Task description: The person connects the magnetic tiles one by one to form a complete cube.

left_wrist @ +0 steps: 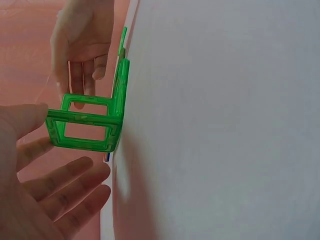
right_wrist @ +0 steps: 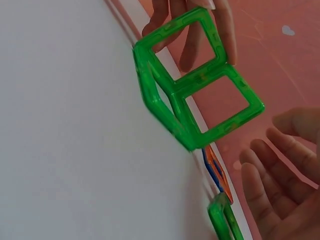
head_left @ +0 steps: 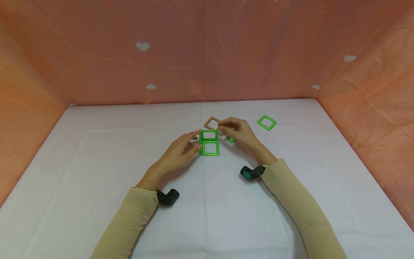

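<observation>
Three green see-through square frames, joined edge to edge into a partial box (head_left: 210, 140), stand at mid-table. One frame lies on the cloth and two rise from it. My left hand (head_left: 177, 151) pinches the left upright frame at its outer edge, thumb and index finger near its corners, other fingers spread in the left wrist view. To the right of the box, my right hand (head_left: 240, 133) hovers with relaxed fingers. A gap separates its fingertips from the green frames (right_wrist: 200, 77) in the right wrist view, and nothing is between them.
Behind the box lies an orange square frame (head_left: 208, 121), partly covered by the right hand. A green square frame (head_left: 231, 140) shows under that hand, and another green frame (head_left: 271, 119) lies farther right. Orange cloth walls (head_left: 207, 54) border the white table (head_left: 113, 162).
</observation>
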Motion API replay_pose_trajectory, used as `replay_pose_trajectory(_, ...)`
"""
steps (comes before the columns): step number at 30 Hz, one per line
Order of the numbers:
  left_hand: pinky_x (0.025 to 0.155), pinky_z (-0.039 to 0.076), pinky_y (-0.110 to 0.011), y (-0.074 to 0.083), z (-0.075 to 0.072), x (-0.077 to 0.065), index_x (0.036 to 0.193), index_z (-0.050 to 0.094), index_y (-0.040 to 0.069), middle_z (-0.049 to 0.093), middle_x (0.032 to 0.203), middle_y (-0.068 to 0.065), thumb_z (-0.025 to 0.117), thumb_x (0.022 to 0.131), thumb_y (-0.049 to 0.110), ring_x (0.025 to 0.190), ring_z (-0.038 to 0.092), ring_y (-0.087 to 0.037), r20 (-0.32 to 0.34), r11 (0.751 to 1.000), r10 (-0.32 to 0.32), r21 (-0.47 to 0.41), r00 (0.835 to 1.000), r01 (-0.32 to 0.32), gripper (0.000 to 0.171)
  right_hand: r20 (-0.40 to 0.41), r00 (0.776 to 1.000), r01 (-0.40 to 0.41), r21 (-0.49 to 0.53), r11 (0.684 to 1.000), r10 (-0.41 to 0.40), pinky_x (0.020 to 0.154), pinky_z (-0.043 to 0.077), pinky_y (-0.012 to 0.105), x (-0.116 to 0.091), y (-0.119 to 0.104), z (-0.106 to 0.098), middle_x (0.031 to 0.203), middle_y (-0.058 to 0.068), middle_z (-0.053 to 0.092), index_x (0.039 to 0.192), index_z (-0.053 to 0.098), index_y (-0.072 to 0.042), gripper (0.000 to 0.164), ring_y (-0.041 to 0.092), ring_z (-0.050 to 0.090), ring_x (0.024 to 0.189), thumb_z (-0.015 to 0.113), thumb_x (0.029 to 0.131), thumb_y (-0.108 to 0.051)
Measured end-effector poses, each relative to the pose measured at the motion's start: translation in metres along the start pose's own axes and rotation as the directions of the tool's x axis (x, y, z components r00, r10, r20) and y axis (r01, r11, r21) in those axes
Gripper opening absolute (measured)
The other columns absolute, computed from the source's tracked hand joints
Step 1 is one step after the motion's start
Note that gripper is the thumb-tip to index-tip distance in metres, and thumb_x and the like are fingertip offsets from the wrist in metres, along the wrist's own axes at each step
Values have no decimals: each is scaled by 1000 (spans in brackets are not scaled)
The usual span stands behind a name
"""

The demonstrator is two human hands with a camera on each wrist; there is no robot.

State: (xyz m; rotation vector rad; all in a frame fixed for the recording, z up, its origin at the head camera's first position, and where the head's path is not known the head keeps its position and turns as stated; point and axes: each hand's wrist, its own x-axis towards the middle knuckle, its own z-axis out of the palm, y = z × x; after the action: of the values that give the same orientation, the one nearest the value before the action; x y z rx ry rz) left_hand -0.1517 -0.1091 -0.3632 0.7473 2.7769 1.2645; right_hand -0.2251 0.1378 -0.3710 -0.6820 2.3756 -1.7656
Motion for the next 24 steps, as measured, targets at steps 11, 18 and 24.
replay_pose_trajectory(11, 88, 49, -45, -1, 0, 1, 145, 38, 11, 61, 119, -18, 56, 98, 22, 97, 64, -28, 31, 1000, -7, -19, 1000, 7, 52, -77, 996, -44, -47, 998, 41, 68, 50, 23, 15, 1, 3, 98, 21, 68, 111, 67, 1, 24, 20, 62, 84, 64, 92, -14)
replay_pose_trajectory(18, 90, 50, -45, -1, 0, 1, 146, 37, 11, 62, 119, -18, 55, 98, 22, 101, 65, -30, 44, 999, -17, -39, 999, 19, 52, -108, 990, -101, -112, 989, 89, 83, 48, 29, 26, 8, 1, 107, 17, 68, 112, 68, -2, 28, 23, 62, 99, 68, 90, -20)
replay_pose_trajectory(24, 87, 51, -44, -1, 0, 1, 146, 36, 12, 64, 114, -18, 54, 99, 23, 98, 65, -28, 52, 999, -23, -28, 998, 24, 51, -91, 983, -170, -136, 976, 158, 89, 48, 37, 30, 9, 2, 117, 14, 65, 120, 64, -5, 38, 26, 60, 107, 69, 89, -26)
